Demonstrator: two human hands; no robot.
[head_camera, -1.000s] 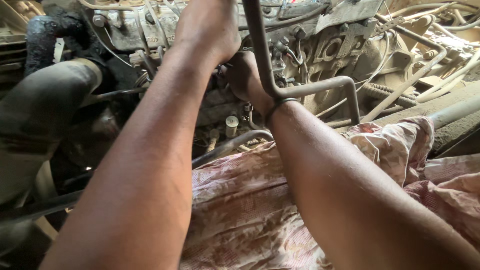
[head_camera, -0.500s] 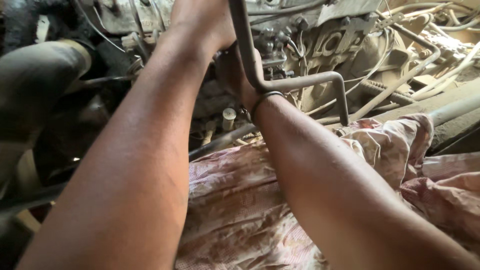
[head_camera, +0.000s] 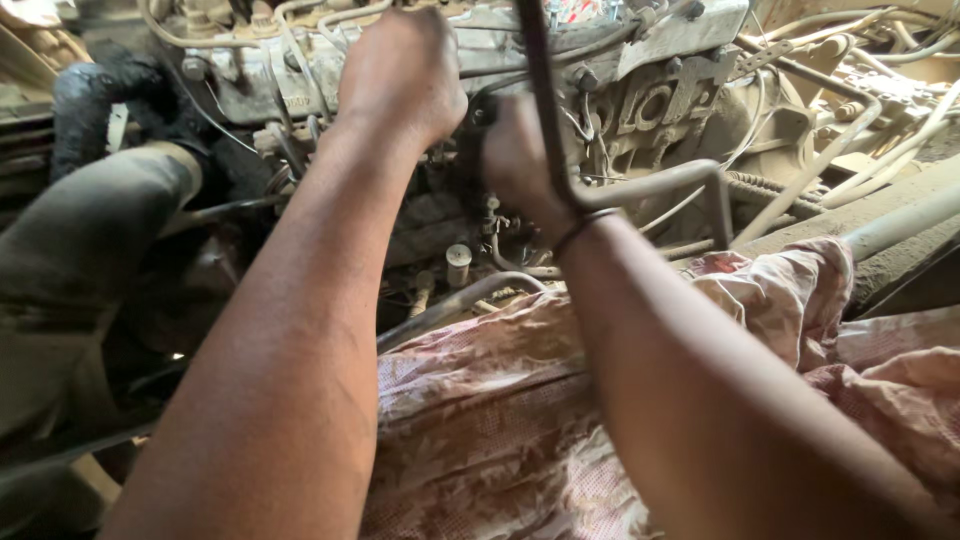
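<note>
Both my arms reach forward into a dusty engine (head_camera: 650, 100). My left hand (head_camera: 400, 75) is curled, knuckles up, pressed against the engine's upper side; what its fingers hold is hidden. My right hand (head_camera: 515, 155) sits just beside it, lower and deeper in, fingers tucked among small fittings and thin pipes; its grip is hidden too. A thin dark band circles my right wrist. A bent metal rod (head_camera: 545, 120) runs down in front of my right hand and turns right along a horizontal bar (head_camera: 660, 185).
A stained pink-and-white cloth (head_camera: 520, 420) is draped over the near edge under my arms. A thick black hose (head_camera: 90, 100) and a large grey duct (head_camera: 80, 260) lie at left. Pale tubes and cables (head_camera: 860, 110) cross at right. A small cylinder cap (head_camera: 458, 265) stands below my hands.
The view has shifted a little, downward then back up. Both hands stay at the same spot on the engine, with no clear change in their hold.
</note>
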